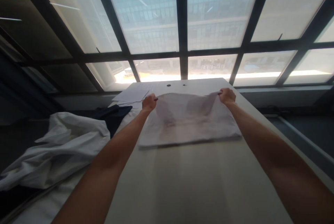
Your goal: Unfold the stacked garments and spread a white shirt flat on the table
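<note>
A white cloth [190, 123] lies across the white table [193, 178], its far edge lifted and its near edge resting on the tabletop. My left hand [149, 102] is closed on the far left corner of the cloth. At the far right corner, my right hand [227, 96] pinches the same cloth. Between the two hands the raised edge sags slightly, with soft folds below it.
White papers [132, 94] lie at the table's far left. Beside the table on the left are a crumpled white cloth [75, 140] and a dark blue cloth [113, 114]. Large windows [151, 15] with dark frames stand beyond the table's far end.
</note>
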Demonstrator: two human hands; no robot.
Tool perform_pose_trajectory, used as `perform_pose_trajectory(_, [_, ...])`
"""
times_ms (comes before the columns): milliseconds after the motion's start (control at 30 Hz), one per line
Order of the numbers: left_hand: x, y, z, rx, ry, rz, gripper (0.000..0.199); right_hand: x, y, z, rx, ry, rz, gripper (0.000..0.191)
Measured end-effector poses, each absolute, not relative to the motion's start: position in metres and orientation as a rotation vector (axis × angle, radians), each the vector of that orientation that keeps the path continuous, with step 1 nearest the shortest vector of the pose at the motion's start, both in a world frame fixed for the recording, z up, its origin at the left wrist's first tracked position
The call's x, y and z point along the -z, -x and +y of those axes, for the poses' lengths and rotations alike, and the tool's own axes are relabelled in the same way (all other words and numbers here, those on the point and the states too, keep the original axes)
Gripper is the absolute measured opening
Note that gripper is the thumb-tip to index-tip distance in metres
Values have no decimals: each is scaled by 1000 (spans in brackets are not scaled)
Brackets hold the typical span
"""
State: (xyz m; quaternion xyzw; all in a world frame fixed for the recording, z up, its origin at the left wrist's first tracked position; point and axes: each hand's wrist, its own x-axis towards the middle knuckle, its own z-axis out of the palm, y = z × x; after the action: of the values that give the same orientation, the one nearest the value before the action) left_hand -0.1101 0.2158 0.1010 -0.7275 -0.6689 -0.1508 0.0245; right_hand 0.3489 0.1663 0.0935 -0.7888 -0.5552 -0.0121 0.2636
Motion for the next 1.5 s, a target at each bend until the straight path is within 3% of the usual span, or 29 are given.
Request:
perform_pose_trajectory(100, [-146, 103, 215, 945, 2008, -1999, 45, -142, -356, 177, 262, 1809, -1269, 26])
perform_pose_trajectory(200, [-185, 104, 208, 1117, 1952, -1863, 42, -178, -369, 172, 307, 1534, -1268, 30])
perform_pose_trajectory(300, [-196, 115, 190, 1205, 2026, -1652, 37, -182, -384, 147, 335, 1467, -1354, 30])
perform_pose_trajectory(533, [-111, 147, 98, 853, 2565, -1342, 15, -69, -397, 46, 112, 1767, -1704, 20])
perform_pose_trajectory(733, [-31, 154, 10, 460, 2836, -1394, 24, 15, -392, -13, -33, 1972, -1962, 31])
perform_pose_trajectory(867, [-11, 163, -19, 392, 2901, -1466, 38, 24, -391, -35, 22, 2079, -2023, 38])
perform_pose_trajectory(1067, [-24, 166, -33, 246, 2924, -1507, 48, 9, -347, -48, 237, 2173, -1859, 35])
perform_pose_trajectory(1300, [-33, 148, -42, 175, 3061, -1334, 46, 17, -281, -55, 133, 1976, -2020, 25])
perform_pose_trajectory(1500, [-25, 159, -37, 291, 3082, -1337, 35, 30, -306, -64, 208, 2152, -1847, 30])
